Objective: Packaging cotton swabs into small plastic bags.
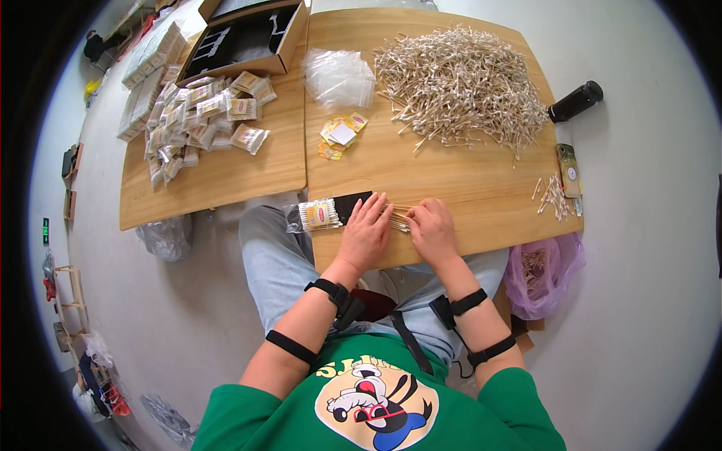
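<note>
At the table's near edge my left hand [366, 232] lies palm down with fingers stretched out. It rests on a black flat piece [351, 203] and the ends of several loose cotton swabs [400, 213]. The fingers of my right hand [434, 231] are pinched together at the other ends of those swabs. Left of my left hand sits a clear bag of cotton swabs [319, 215] with a yellow label card; its open end hangs toward the table's edge. What lies under my left palm is hidden.
A big heap of cotton swabs [466, 83] covers the far right, with clear bags [338, 78] and yellow cards [342, 134] beside it. Filled packets [203, 113] pile up at left below an open box [282, 60]. A phone [568, 169] and black bottle [577, 101] sit at the right edge.
</note>
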A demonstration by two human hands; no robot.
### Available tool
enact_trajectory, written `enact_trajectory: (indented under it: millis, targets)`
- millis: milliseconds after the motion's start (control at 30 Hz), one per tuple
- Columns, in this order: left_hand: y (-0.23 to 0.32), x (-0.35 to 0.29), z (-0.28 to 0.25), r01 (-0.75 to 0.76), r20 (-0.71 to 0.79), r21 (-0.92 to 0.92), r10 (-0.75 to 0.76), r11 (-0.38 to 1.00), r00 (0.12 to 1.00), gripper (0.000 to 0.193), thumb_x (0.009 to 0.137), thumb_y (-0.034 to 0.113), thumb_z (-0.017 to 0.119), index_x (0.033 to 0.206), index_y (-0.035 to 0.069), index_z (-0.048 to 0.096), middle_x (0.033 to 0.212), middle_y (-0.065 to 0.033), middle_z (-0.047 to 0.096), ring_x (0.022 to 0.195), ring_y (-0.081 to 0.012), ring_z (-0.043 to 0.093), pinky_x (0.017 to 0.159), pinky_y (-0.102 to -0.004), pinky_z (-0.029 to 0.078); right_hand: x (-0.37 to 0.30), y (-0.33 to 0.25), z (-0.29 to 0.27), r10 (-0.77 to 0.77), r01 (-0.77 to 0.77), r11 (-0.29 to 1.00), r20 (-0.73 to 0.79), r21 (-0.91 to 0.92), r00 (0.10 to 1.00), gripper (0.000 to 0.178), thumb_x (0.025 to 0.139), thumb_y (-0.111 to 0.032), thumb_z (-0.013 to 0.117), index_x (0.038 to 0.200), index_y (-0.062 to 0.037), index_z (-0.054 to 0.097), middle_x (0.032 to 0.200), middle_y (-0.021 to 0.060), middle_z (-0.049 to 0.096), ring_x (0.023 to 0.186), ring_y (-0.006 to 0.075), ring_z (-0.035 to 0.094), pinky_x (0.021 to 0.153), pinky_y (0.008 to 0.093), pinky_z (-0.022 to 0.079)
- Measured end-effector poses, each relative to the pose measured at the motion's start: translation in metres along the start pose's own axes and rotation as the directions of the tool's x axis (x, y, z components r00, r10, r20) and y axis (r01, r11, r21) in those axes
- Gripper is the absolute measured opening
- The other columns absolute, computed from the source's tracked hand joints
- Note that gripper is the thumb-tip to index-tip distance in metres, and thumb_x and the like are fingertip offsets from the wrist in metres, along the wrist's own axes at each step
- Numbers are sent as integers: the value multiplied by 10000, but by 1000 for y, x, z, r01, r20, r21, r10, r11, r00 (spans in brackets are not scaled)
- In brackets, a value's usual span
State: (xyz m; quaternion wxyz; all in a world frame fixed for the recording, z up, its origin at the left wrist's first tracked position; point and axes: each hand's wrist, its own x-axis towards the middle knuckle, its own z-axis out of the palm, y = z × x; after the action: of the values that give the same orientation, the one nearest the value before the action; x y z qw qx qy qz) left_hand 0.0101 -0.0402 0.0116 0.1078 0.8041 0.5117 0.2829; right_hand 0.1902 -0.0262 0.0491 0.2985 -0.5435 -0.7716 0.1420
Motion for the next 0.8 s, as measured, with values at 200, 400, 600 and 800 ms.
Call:
enact_trajectory:
  millis: [200,400,600,800]
  targets:
    - [1,-4,1,-15,24,20,15,1000,1000,421,907,197,607,1300,48,586,1432,-144,509,1367,-291,440,1146,-463,327,6,3,7,-29,32,994,31,-100,999,113,757,-93,725,784,-88,615,854,91,554,886,310,555,788,434,452]
    - [0,-5,-2,84,-27,-108,-87,991,996,566,899,198,616,1411,17,453,1477,-166,450,1369,-303,435,1148,-453,327,7,9,-10,23,-22,999,49,-32,999,104,775,-93,715,806,-79,617,867,92,562,894,309,557,763,427,459]
    - [8,2,-9,78,45,-94,-74,993,996,652,861,238,651,1434,29,422,1500,-165,420,1395,-302,398,1176,-453,277,-12,68,-43,232,-236,971,-107,-25,967,72,832,-80,686,853,-56,621,849,114,606,822,312,601,726,416,481]
    - [8,2,-8,87,67,-46,-84,995,994,658,865,261,642,1446,45,419,1514,-155,407,1417,-290,369,1185,-458,252,-19,95,-50,477,-469,878,-94,98,874,72,892,-88,650,896,-25,615,806,125,665,740,294,653,674,379,512]
